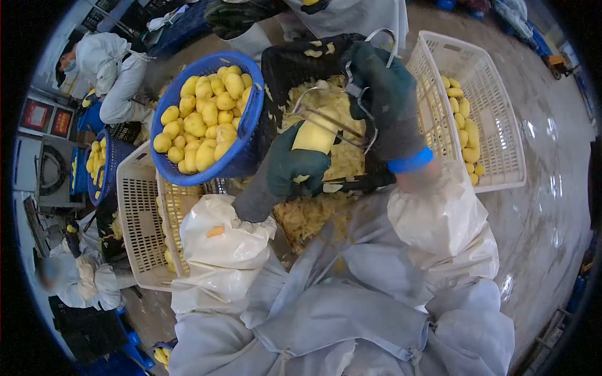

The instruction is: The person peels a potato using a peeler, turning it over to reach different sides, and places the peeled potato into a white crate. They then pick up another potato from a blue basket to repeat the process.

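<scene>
In a dark green glove, my left hand (298,164) is closed around a pale yellow, peeled-looking potato (315,136). My right hand (384,78), gloved too and with a blue band at the wrist, grips a peeler (335,122) made of bent metal wire with a straight blade bar. The blade bar lies across or just above the potato's upper side; whether it touches cannot be made out. Both hands are over a black crate (280,69) heaped with potato peelings (348,160). The right fingers partly hide the peeler's handle.
Left of the crate stands a blue basket (164,103) full of yellow potatoes (207,116). White plastic crates (139,219) are below it, and another white crate (495,119) with potatoes is at right. Co-workers (110,72) sit at left; another person stands across from me.
</scene>
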A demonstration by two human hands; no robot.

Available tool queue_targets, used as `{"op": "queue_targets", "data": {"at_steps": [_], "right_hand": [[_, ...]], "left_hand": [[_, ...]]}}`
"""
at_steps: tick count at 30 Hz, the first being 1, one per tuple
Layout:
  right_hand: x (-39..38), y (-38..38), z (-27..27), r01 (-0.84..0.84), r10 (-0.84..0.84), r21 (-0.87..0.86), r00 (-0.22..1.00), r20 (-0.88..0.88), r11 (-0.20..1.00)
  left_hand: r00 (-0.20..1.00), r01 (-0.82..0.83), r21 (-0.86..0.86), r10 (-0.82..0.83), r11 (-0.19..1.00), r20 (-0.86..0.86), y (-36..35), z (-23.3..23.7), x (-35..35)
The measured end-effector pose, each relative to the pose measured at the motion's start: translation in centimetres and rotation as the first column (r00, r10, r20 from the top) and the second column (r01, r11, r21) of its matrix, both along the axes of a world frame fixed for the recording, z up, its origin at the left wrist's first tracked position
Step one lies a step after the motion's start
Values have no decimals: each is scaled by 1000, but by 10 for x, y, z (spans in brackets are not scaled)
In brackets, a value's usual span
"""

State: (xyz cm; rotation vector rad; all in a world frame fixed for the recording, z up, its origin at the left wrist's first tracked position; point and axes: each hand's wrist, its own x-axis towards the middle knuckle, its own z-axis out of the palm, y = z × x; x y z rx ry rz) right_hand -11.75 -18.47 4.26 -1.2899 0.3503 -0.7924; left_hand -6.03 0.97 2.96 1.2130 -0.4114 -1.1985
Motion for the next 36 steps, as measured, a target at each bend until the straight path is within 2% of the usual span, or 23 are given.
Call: {"op": "queue_targets", "data": {"at_steps": [2,3,4,6,7,10,11,12,15,17,18,19,20,21,22,24,26,28,30,32,34,35,36], "right_hand": [[3,-4,-8,105,-104,0,989,-105,994],[16,-20,-27,202,-204,36,976,78,979],[12,-23,-24,203,-205,36,975,84,979],[8,-28,-20,-5,-54,473,992,110,881],[1,-19,-15,-80,79,272,997,16,959],[4,2,-12,-5,16,218,999,-49,976],[13,-4,-21,132,-141,215,990,28,968],[14,-12,-25,130,-141,216,989,35,968],[8,-16,-13,-19,0,431,999,43,902],[5,-3,-10,-56,58,385,998,8,921],[3,2,-11,-90,105,342,994,-26,935],[12,-3,-21,96,-88,305,995,-39,947],[16,-12,-30,133,-126,295,991,-43,946],[19,-23,-37,163,-175,212,984,35,964],[19,-32,-38,199,-213,124,970,113,972],[22,-27,-29,162,-173,69,965,199,984],[11,-5,-8,62,-108,237,976,187,970],[4,3,2,29,-72,313,989,127,949],[-8,0,12,-13,-25,358,994,102,934],[2,0,0,82,-157,238,936,316,968],[-3,-23,-11,-74,54,406,997,62,911],[11,-34,-36,89,-113,161,982,153,983],[29,-37,-60,289,-258,-62,919,297,955]], "left_hand": [[996,33,-69,-39,997,-83,0,4,-3],[985,44,-151,-67,988,-156,1,7,-5],[986,46,-152,-69,987,-150,2,8,-5],[982,49,-221,-87,974,-168,2,9,-2],[982,42,-228,-82,973,-170,2,4,1],[925,110,-271,-198,956,-324,3,-9,3],[910,120,-300,-225,946,-348,2,-8,2],[897,123,-332,-248,935,-366,2,-6,2],[854,123,-435,-318,892,-411,-1,-2,5],[829,127,-463,-351,877,-437,-2,-2,1],[864,110,-400,-287,910,-414,0,-1,-2],[893,99,-344,-236,934,-383,-2,-1,-4],[825,113,-269,-241,957,-512,0,-4,4],[881,-7,-119,-50,993,-471,3,3,-5],[909,-139,19,135,990,-395,5,9,-14],[987,-68,-14,65,998,-148,-4,-16,3],[969,-102,118,126,988,-214,-4,-66,18],[873,-231,364,357,902,-333,-3,-114,24],[881,-368,274,427,889,-202,-20,-114,2],[828,-54,115,108,992,-550,-46,-81,-22],[867,11,21,1,1000,-498,-72,-75,-29],[905,26,11,-19,1000,-424,-91,-78,-35],[930,26,15,-18,1000,-366,-109,-82,-41]]}}
